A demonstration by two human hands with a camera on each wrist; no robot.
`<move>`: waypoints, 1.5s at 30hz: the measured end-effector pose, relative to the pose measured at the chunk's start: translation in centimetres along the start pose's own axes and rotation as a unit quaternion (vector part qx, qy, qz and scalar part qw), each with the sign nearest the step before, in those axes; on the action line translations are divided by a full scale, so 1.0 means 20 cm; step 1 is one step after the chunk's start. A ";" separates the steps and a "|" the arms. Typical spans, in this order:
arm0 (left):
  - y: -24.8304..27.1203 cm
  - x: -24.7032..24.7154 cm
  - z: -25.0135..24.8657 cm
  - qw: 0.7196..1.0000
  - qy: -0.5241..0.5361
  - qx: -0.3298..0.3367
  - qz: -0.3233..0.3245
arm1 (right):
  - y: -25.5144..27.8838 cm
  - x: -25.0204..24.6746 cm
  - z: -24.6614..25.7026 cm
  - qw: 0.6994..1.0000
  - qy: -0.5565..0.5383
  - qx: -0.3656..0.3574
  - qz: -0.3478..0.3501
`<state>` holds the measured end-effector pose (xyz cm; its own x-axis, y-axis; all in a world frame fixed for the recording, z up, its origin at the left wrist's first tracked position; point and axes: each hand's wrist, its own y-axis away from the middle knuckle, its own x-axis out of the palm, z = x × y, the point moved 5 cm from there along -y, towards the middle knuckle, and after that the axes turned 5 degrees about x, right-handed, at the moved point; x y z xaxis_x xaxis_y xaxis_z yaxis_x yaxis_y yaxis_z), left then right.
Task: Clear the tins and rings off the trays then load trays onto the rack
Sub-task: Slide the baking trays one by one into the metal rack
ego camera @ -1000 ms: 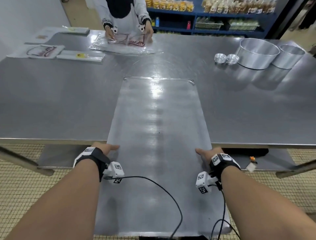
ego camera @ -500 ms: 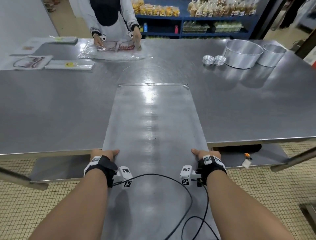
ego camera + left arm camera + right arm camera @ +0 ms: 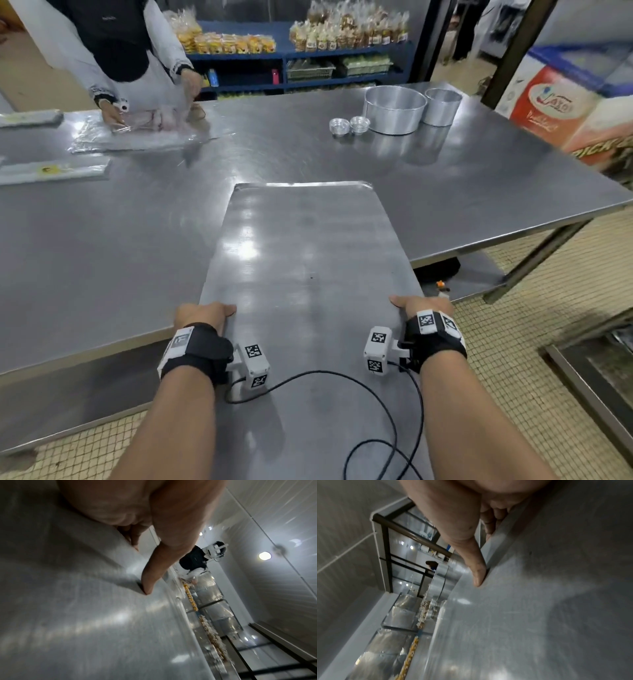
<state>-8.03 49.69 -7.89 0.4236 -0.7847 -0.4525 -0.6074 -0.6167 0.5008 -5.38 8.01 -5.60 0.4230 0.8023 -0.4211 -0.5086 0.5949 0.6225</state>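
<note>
A long bare metal tray [image 3: 308,260] juts out over the near edge of the steel table [image 3: 102,240], its far end over the tabletop. My left hand [image 3: 205,313] grips its left rim, thumb on top [image 3: 150,577], fingers curled under the edge. My right hand [image 3: 419,305] grips the right rim the same way, thumb pressed on the tray face [image 3: 476,572]. At the far right of the table stand two round cake tins [image 3: 395,109], [image 3: 442,106] and two small fluted tins [image 3: 339,126], [image 3: 359,124]. No rack is in view.
Another person [image 3: 113,51] works at the table's far left over plastic bags [image 3: 144,133]. More flat packets [image 3: 51,171] lie on the left. Blue shelves of packed goods [image 3: 291,51] stand behind. A chest freezer [image 3: 565,106] is at the right, tiled floor [image 3: 548,359] below.
The tray has been pulled further off the table toward me and swung slightly rightward. Both hands keep their grip on its side rims. The view has turned to the right.
</note>
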 end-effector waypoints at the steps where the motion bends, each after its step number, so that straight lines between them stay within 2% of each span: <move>1: 0.03 0.05 -0.04 1.000 -0.006 0.012 0.011 | 0.00 -0.06 0.00 1.000 -0.006 0.008 -0.005; 11: 0.41 0.64 -0.46 0.984 -0.075 0.120 0.111 | -0.08 -0.82 -0.12 0.986 -0.109 0.056 -0.112; 20: 1.03 1.33 -0.78 0.937 -0.119 0.226 0.240 | -0.07 -1.62 -0.29 0.950 -0.201 0.067 -0.230; 24: 1.34 1.61 -0.84 0.919 -0.128 0.233 0.291 | -0.06 -1.98 -0.39 0.928 -0.232 0.069 -0.285; 33: 2.04 2.18 -0.93 0.857 -0.170 0.299 0.383 | -0.04 -2.63 -0.62 0.876 -0.273 0.097 -0.386; 45: 2.71 2.74 -1.04 0.806 -0.159 0.352 0.448 | -0.14 -3.22 -0.77 0.824 -0.317 0.111 -0.457</move>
<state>-3.77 -27.93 9.76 -0.5226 -0.7709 -0.3642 -0.8525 0.4648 0.2394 -42.70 -44.60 9.63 0.8956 -0.2032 -0.3957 0.3587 0.8561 0.3722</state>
